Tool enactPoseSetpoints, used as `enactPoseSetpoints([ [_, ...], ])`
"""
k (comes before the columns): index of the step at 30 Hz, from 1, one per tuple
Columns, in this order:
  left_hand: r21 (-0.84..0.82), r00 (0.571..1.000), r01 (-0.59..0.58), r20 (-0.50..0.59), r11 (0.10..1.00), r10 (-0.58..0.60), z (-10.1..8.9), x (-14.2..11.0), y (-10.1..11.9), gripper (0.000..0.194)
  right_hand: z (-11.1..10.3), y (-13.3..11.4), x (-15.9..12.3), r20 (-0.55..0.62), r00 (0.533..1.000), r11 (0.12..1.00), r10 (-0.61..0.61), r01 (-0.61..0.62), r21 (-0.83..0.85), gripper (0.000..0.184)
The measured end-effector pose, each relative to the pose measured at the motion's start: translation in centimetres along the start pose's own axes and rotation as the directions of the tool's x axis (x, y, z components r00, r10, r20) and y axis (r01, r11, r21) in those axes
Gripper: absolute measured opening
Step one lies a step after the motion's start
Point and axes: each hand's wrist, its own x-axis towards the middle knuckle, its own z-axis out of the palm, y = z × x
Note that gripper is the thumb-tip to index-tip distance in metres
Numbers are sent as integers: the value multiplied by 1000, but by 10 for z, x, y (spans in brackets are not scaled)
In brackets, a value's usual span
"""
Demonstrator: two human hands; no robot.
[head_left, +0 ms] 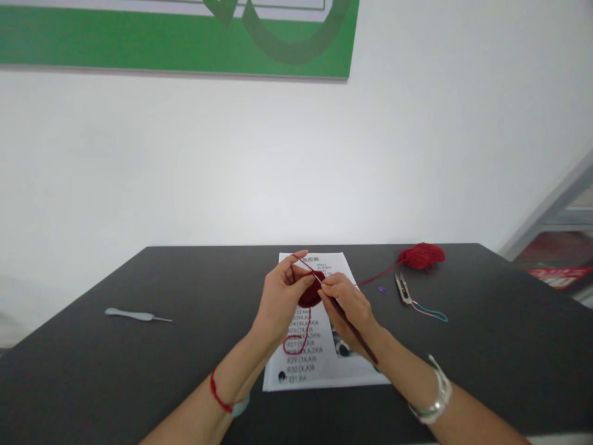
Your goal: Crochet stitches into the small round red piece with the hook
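Note:
My left hand (283, 290) pinches a small round piece of dark red crochet (310, 298) between thumb and fingers. Red yarn runs over its raised index finger. In my right hand (346, 303) is a crochet hook (352, 330) with a dark brown handle, its metal tip at the top edge of the crochet. A loose red yarn tail (308, 330) hangs from the piece and curls over the printed sheet below. From the right hand a strand leads to the red yarn ball (421, 256) at the back right.
Under my hands lies a printed pattern sheet (303, 368) on the dark table (194, 364). A pale-handled hook tool (134, 315) rests at the left. To the right are a purple stitch marker (382, 290) and thread snips (403, 288) with a cord loop. A white wall stands behind.

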Motion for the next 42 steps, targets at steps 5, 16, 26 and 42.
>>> enactPoseSetpoints([
  [5, -75, 986, 139, 103, 987, -131, -3, 2, 2, 50, -5, 14, 3, 25, 998, 987, 57, -60, 146, 18],
  [16, -168, 991, 122, 67, 978, -112, 0, 3, -5, 58, 2, 12, -2, 9, 993, 981, -118, 118, -154, 16],
  [26, 81, 995, -95, -28, 992, 98, -1, 4, 0, 58, -2, 7, 13, 63, 827, 546, 558, -423, 723, 15],
  [42, 440, 935, -340, 60, 831, 351, -9, 6, -2, 37, -9, -8, 17, 38, 826, 681, 563, -489, 545, 17],
])
